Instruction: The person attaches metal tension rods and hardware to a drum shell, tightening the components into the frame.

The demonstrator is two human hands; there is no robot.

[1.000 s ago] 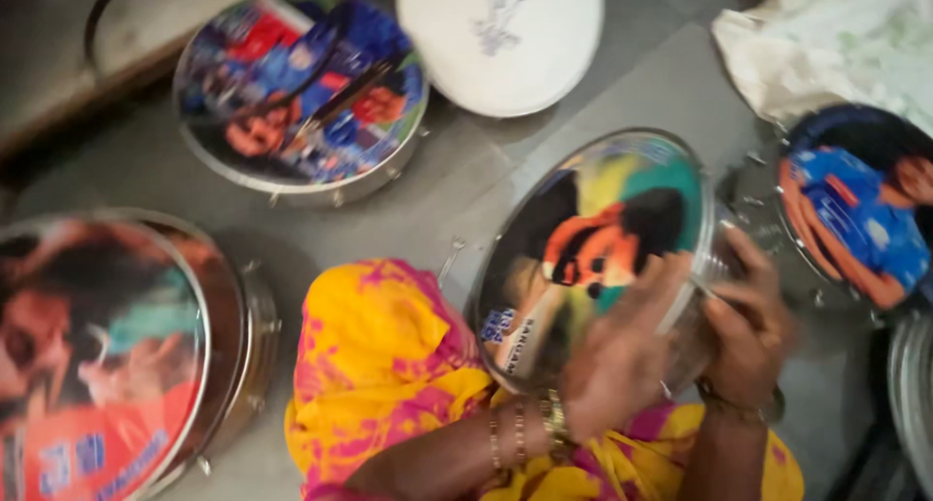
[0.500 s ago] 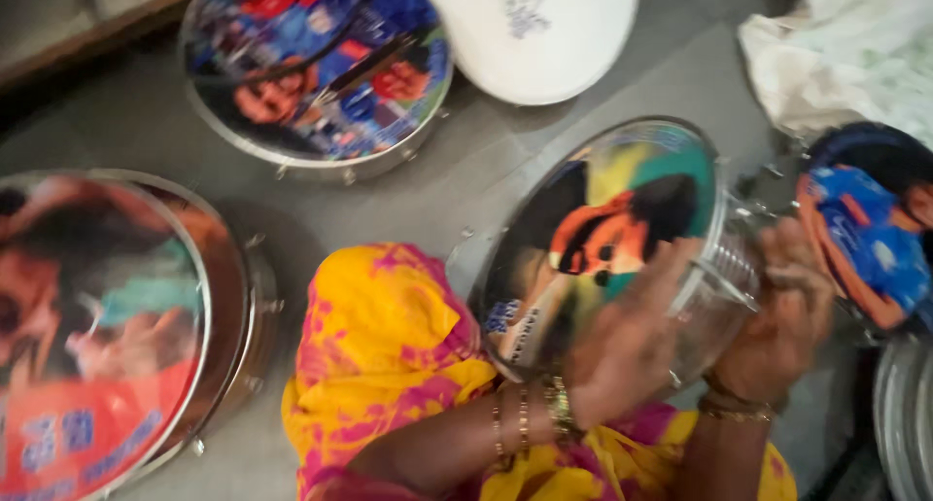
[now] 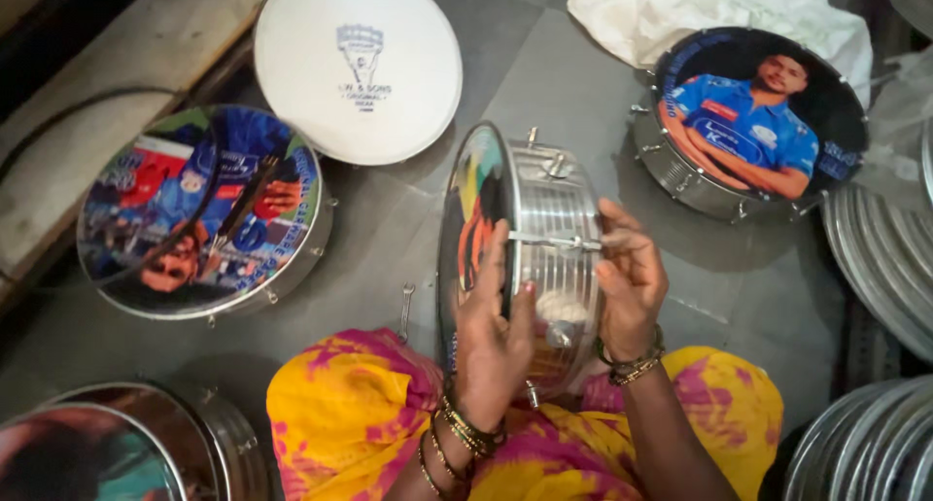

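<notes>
A small steel-shelled drum [image 3: 552, 231] with a colourful printed head stands on its edge between my knees, its metal side facing up. My left hand [image 3: 493, 338] clasps the printed-head rim on the left. My right hand [image 3: 630, 279] grips the shell's right side, fingers near a tension rod across the shell. Bangles circle both wrists. My lap is covered in yellow and pink cloth [image 3: 350, 423].
More drums lie flat on the grey floor: a printed one [image 3: 199, 214] at left, a white-headed one [image 3: 358, 66] behind it, a blue-shirt picture one [image 3: 753, 122] at right, another [image 3: 87, 452] bottom left. Metal hoops [image 3: 880, 258] stack at right. A small spanner [image 3: 406, 311] lies by my knee.
The drum has been turned from lying tilted with its printed head up to standing on edge, shell upward. Both hands shifted onto its sides.
</notes>
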